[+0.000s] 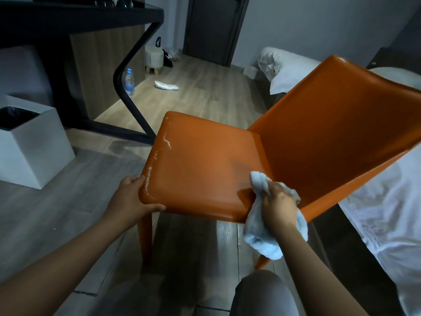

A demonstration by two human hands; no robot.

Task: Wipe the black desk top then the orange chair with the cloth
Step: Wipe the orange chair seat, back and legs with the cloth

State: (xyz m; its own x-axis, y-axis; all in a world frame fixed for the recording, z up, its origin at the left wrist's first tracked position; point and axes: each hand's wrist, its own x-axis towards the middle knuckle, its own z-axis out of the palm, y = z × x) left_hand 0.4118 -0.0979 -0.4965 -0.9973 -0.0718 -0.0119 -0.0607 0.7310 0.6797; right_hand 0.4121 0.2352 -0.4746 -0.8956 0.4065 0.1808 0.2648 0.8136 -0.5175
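At the far left the black desk top (91,14) stands clear of both hands, so the work in hand looks to be the second step, the wiping of the orange chair (250,156). The left hand (134,197) is clamped on the near left corner of the seat, thumb under the front edge and fingers over the side edge, steadying the chair on the wooden floor (193,87). The seat runs from that corner away toward the desk leg, its long axis lying from the near edge to the far edge, and it carries pale scuffs along its left edge; the backrest rises at the seat's right side and leans off to the right, so the chair faces left. At the seat's near right corner the right hand (278,201) is clenched around the bunched blue cloth (262,238), one end pressed on the seat, the rest hanging below the front edge. The next move probably calls for flat strokes leftward across the seat, then up the backrest.
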